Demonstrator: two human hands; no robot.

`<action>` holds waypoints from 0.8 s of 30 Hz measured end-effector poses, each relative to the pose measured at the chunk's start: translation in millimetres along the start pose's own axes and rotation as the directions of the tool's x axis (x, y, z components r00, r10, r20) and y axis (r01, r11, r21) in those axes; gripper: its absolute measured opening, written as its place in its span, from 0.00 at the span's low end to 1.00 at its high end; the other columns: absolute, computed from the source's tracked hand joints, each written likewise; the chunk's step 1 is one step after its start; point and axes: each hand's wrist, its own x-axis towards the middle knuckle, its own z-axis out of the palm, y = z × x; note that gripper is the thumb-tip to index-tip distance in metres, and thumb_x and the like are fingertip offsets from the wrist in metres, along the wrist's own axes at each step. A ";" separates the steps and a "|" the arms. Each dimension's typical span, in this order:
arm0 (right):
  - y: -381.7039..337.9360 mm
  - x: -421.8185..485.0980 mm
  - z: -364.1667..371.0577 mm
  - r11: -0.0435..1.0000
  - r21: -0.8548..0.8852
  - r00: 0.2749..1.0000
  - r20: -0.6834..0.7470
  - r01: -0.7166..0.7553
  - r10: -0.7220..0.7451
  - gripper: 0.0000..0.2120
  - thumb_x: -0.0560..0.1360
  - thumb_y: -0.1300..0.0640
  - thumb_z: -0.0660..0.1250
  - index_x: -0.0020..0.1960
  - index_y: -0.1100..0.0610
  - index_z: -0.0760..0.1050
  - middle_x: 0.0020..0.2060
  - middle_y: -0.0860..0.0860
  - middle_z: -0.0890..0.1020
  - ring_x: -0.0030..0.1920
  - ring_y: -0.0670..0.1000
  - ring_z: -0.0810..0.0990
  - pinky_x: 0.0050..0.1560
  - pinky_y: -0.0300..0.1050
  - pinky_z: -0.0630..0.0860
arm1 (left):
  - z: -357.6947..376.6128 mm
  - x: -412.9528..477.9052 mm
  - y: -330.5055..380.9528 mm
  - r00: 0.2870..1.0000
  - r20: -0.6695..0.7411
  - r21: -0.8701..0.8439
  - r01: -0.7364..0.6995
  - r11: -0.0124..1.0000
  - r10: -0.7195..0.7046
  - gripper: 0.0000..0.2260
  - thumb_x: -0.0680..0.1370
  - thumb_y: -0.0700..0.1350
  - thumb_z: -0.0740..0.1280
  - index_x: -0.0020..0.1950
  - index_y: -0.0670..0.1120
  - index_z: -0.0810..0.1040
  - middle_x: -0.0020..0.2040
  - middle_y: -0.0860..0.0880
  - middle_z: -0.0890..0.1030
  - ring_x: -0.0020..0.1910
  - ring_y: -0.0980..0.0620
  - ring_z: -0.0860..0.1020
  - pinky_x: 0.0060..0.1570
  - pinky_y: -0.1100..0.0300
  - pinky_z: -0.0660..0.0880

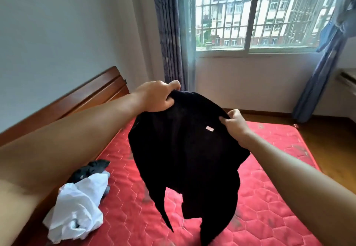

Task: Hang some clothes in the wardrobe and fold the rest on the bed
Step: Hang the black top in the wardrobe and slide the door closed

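A black garment with a small pale label hangs in the air above the red quilted mattress. My left hand grips its upper left edge. My right hand pinches its upper right edge, lower than the left hand. The cloth's loose ends dangle toward the bed. A crumpled white garment lies on the mattress at the lower left, with a dark grey piece of clothing just behind it. No wardrobe is in view.
A wooden headboard runs along the left wall. A barred window with blue-grey curtains faces me. Wooden floor shows to the right of the bed.
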 end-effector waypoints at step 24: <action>-79.4 3.2 -37.2 -0.046 -0.973 0.820 0.216 0.226 -0.529 0.36 0.71 0.61 0.67 0.78 0.52 0.60 0.60 0.57 0.68 0.60 0.61 0.70 0.59 0.58 0.73 | -66.2 -42.7 -108.6 0.964 -0.201 0.421 -0.075 0.904 0.173 0.32 0.82 0.44 0.61 0.79 0.64 0.51 0.48 0.45 0.72 0.25 0.52 0.67 0.27 0.54 0.75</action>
